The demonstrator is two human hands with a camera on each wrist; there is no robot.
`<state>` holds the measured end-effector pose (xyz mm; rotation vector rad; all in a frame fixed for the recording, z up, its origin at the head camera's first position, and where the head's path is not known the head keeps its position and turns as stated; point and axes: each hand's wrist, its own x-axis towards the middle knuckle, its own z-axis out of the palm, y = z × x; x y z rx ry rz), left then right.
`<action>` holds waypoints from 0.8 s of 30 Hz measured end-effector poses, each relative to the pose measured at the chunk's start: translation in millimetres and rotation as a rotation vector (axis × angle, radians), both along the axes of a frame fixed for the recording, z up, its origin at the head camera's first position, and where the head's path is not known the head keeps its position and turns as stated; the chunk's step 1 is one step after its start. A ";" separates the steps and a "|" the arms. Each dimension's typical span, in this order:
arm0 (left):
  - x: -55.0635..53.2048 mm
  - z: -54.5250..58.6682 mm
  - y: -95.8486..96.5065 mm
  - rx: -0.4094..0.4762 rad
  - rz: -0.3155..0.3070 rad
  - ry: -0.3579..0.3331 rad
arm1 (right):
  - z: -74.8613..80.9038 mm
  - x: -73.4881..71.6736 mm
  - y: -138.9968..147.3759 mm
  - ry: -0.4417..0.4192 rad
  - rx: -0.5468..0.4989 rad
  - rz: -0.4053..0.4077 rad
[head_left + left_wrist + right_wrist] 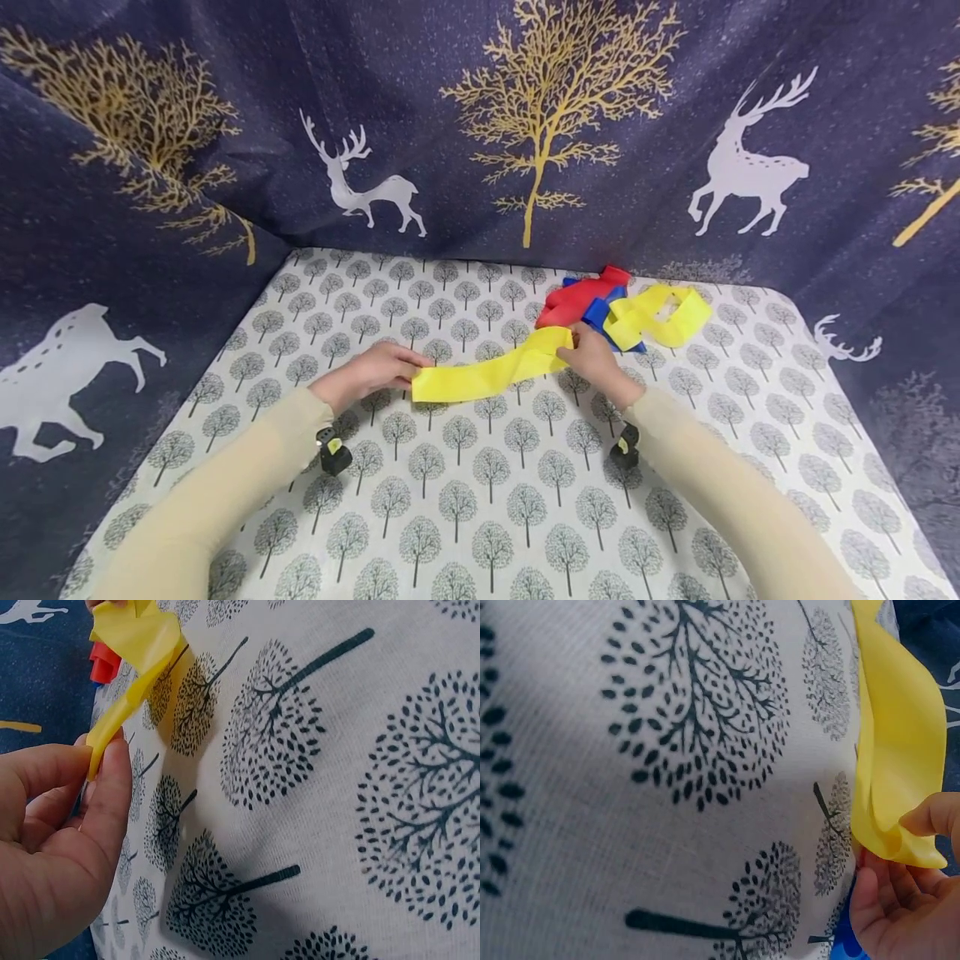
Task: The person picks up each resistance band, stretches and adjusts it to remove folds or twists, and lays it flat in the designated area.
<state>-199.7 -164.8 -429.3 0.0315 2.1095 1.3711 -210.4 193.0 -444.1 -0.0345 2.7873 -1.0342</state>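
Note:
A wide yellow ribbon [480, 380] is stretched between my two hands, close over the tablecloth. My left hand [381, 367] pinches its left end between thumb and fingers, as the left wrist view also shows on the ribbon [124, 709]. At the other end, my right hand [596, 358] pinches the ribbon, which twists and curls near the fingers in the right wrist view. Just beyond the right hand lie a red ribbon [572, 302], a blue ribbon [597, 312] and another yellow ribbon [686, 321], looped and overlapping in a loose pile.
The table [491, 508] is covered with a white cloth printed with grey trees. Behind it and at its sides hangs a dark blue curtain [442, 100] with white deer and golden trees. Small black cameras sit on both wrists.

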 end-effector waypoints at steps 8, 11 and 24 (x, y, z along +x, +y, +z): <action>0.3 5.6 -10.8 -0.015 0.016 0.006 | 2.9 5.2 7.1 -0.088 -0.077 -0.004; 0.9 5.8 -12.5 -0.019 0.030 0.015 | 1.6 8.3 7.1 -0.171 -0.121 -0.016; 0.9 -3.2 -9.4 -0.094 0.014 0.022 | 1.2 19.7 17.3 -0.324 -0.350 -0.075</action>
